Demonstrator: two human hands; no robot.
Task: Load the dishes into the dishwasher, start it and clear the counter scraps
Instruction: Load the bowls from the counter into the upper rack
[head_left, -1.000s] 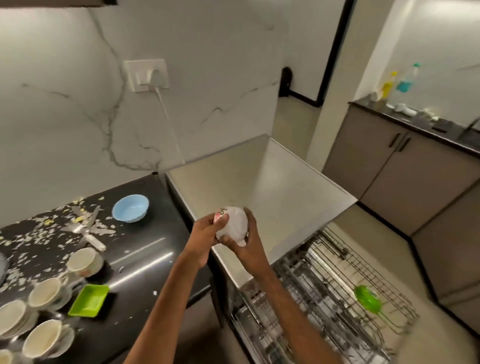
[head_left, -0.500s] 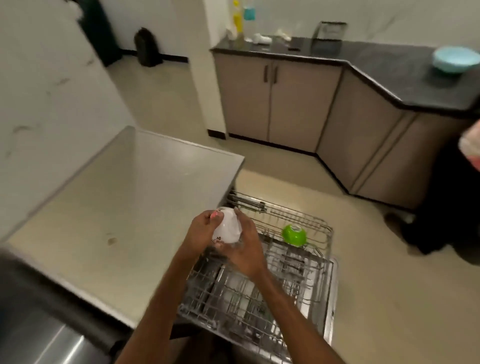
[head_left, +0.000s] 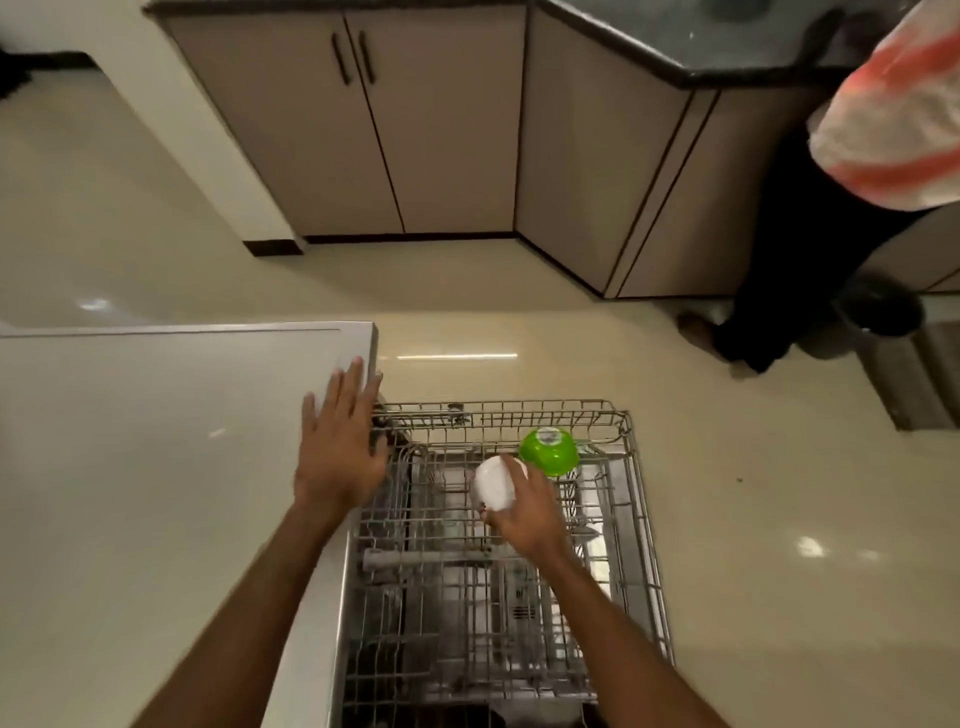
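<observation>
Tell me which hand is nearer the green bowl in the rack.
Right. The right hand, holding a white bowl, is just beside the green bowl over the rack. The left hand rests open on the white top, farther off.

Bystander (head_left: 831, 249) cropped at right edge, blurred.

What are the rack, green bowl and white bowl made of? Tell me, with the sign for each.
Rack: metal wire, probably steel, judging by its thin grey welded grid.
Green bowl: likely plastic; the colour is bright and even, with a soft gloss.
White bowl, held in the right hand: smooth, opaque white, so ceramic or melamine; the look leaves it open.
</observation>
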